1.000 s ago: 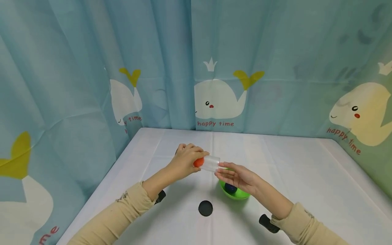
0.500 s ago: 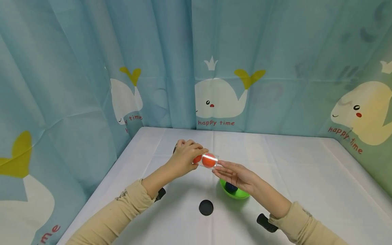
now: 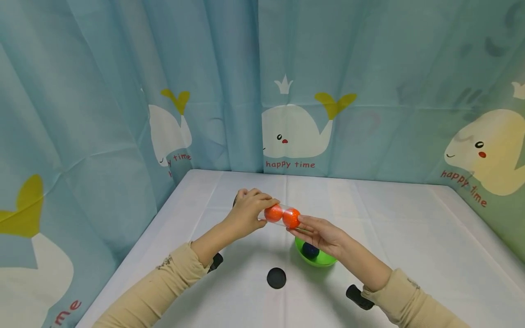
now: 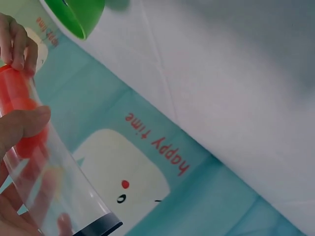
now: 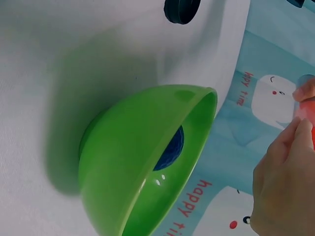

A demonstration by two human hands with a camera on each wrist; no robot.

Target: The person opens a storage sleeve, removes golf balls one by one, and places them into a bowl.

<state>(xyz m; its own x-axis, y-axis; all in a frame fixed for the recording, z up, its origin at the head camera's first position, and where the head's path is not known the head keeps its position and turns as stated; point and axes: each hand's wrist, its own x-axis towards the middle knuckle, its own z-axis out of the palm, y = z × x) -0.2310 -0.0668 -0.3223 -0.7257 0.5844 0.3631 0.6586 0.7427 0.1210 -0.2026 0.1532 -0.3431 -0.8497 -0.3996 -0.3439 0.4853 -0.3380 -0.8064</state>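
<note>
My left hand [image 3: 246,213] grips a clear tube [image 4: 81,179] tilted down to the right. A black cap [image 4: 101,225] closes the tube's far left end. Two orange balls lie in a row toward the mouth, an inner ball [image 3: 273,213] and an outer ball [image 3: 290,218]. My right hand [image 3: 324,234] has its fingertips around the outer ball, right at the mouth. Below that hand a green bowl [image 5: 123,147] stands on the table, with a dark blue ball [image 5: 171,151] inside.
A round black lid [image 3: 276,278] lies on the white-covered table [image 3: 389,237], in front of the bowl and to its left. Blue curtains [image 3: 369,54] with whale prints stand behind the table and along the sides.
Both orange balls have slid right inside the tube, and the outer one has reached the right fingertips. Both hands have stayed nearly in place.
</note>
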